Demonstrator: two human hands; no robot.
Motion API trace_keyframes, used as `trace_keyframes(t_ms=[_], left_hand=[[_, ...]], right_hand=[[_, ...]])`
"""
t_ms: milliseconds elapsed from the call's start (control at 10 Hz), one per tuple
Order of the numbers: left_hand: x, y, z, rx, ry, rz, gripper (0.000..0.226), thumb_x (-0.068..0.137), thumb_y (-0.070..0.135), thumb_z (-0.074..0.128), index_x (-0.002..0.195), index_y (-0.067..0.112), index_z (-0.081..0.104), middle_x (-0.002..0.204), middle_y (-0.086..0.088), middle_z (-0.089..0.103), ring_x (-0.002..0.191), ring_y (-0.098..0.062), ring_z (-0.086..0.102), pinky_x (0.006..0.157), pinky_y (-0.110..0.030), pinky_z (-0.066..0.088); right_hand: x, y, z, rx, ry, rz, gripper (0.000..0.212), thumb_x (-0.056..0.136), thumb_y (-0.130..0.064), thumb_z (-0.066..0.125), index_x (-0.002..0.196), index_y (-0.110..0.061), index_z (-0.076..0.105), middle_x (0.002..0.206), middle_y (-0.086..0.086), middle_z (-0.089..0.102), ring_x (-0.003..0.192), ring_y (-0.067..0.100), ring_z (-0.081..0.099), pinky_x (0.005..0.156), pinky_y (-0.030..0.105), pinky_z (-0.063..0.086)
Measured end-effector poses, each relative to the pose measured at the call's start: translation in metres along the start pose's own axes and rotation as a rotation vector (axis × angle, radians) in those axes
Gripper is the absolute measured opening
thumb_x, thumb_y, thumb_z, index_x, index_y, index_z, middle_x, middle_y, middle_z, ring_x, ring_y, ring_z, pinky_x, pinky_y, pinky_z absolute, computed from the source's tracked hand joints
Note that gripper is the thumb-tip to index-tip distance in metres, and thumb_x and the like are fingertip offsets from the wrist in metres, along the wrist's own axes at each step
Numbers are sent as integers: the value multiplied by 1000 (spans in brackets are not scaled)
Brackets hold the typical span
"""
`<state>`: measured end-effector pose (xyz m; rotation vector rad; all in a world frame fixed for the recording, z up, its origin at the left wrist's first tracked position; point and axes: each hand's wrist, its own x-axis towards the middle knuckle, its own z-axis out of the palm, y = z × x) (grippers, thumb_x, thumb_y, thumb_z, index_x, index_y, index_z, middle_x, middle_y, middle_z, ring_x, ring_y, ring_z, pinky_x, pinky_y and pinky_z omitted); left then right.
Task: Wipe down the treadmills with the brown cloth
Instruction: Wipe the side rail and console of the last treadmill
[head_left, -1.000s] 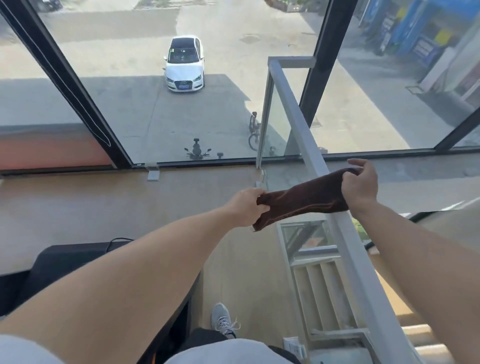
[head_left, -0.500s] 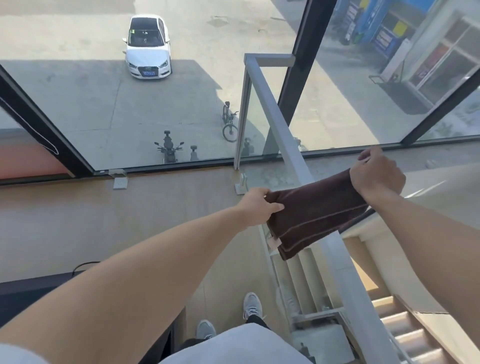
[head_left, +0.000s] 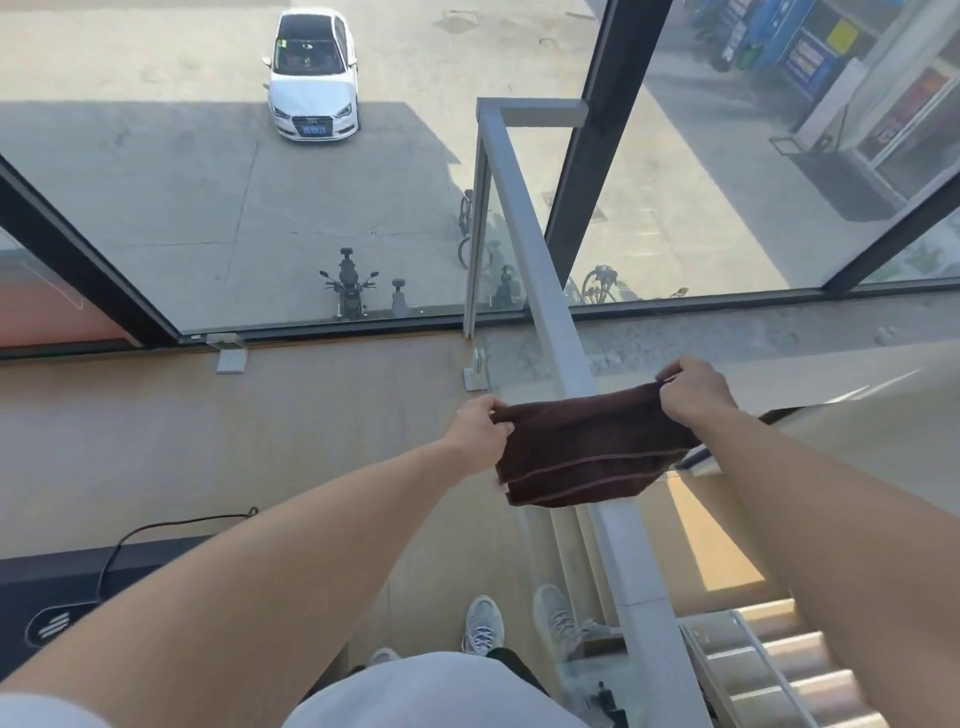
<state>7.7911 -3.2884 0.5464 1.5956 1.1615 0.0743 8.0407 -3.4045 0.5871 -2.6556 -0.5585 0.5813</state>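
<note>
Two hands are showing, the left hand and the right hand, sharing one brown cloth. One white car and one scooter are sitting outside; two grey shoes are standing below beside one railing.

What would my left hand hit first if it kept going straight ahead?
Likely the cloth it grips, then the railing behind it; farther on, the window. Depth is unclear.
</note>
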Motion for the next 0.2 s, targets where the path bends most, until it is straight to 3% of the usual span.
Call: trace_keyframes(t_ms=[200], left_hand=[[9, -22, -21, -113, 142, -84, 22, 97, 28, 68, 118, 25, 63, 112, 3, 70, 101, -18, 69, 93, -41, 58]], right_hand=[[27, 0, 5, 1, -47, -8, 30, 92, 3, 54, 111, -15, 68, 123, 12, 65, 106, 28, 56, 96, 39, 52]])
